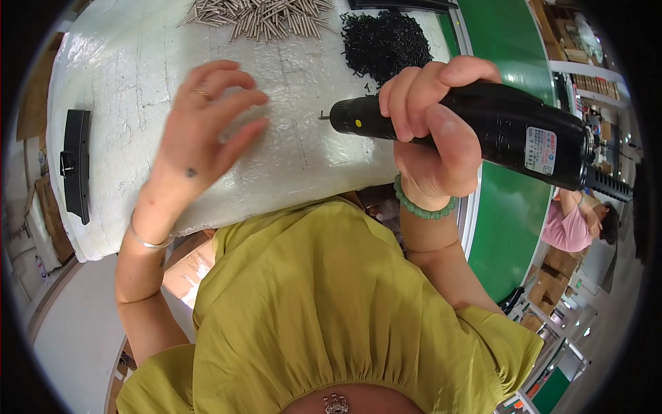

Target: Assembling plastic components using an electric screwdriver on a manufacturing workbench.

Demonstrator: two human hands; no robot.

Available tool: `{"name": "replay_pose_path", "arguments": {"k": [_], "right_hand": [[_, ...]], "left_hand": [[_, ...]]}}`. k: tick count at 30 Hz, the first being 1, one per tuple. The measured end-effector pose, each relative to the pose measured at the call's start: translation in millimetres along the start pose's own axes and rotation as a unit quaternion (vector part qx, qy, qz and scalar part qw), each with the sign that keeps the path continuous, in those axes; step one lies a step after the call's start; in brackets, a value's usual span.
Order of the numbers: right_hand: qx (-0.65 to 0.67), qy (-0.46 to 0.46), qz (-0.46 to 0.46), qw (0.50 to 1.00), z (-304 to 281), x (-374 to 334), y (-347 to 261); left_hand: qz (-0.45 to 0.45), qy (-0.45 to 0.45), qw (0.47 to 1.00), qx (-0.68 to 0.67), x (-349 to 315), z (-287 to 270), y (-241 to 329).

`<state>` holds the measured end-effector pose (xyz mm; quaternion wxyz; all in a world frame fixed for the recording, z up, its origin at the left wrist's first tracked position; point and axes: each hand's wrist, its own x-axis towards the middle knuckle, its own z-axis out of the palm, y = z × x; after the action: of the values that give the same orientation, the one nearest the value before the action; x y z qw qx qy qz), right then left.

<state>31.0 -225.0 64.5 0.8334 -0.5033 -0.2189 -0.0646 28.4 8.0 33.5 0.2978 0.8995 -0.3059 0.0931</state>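
Person's right hand (441, 124): fingers wrapped around a black electric screwdriver (520, 127); left hand (203, 131), fingers parted, left of it; black screws (385, 45) beyond it.

Here's the right hand (434, 127) at two o'clock, fingers and thumb wrapped firmly round a black power driver (517, 124), its thin tip aimed at nine o'clock! Over at ten, the left hand (203, 124) hangs above the white-covered table (296, 148), fingers spread and loosely bent. Silver pins (265, 17) heap up between eleven and twelve; small black pieces (383, 41) crowd between twelve and one. A long black part (77, 165) lies at nine, and at three, beyond the green surface (507, 207), there's a person in pink (569, 224)!
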Motion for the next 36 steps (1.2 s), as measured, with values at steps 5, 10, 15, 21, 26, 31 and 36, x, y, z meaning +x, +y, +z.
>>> {"name": "replay_pose_path", "arguments": {"k": [5,10,15,21,26,31,36], "right_hand": [[0.041,-0.041,-0.023,0.998,2,5,-17],[0.046,-0.088,-0.051,0.994,-1,9,-34],[0.054,-0.091,-0.050,0.993,0,12,-40],[0.032,-0.073,-0.049,0.996,10,17,-39],[0.002,-0.234,-0.072,0.969,8,23,-48],[-0.002,-0.169,-0.135,0.976,11,18,-51],[0.005,-0.038,-0.122,0.992,-3,17,-43]], "left_hand": [[0.035,-0.022,0.993,-0.107,14,25,12],[0.116,0.039,0.987,-0.101,27,40,12],[0.067,0.068,0.986,-0.135,26,36,15],[0.062,0.068,0.986,-0.136,27,31,13],[0.135,0.037,0.985,-0.098,37,31,12],[0.134,-0.017,0.981,-0.142,58,15,12],[0.128,0.031,0.991,-0.008,140,-9,-69]]}}
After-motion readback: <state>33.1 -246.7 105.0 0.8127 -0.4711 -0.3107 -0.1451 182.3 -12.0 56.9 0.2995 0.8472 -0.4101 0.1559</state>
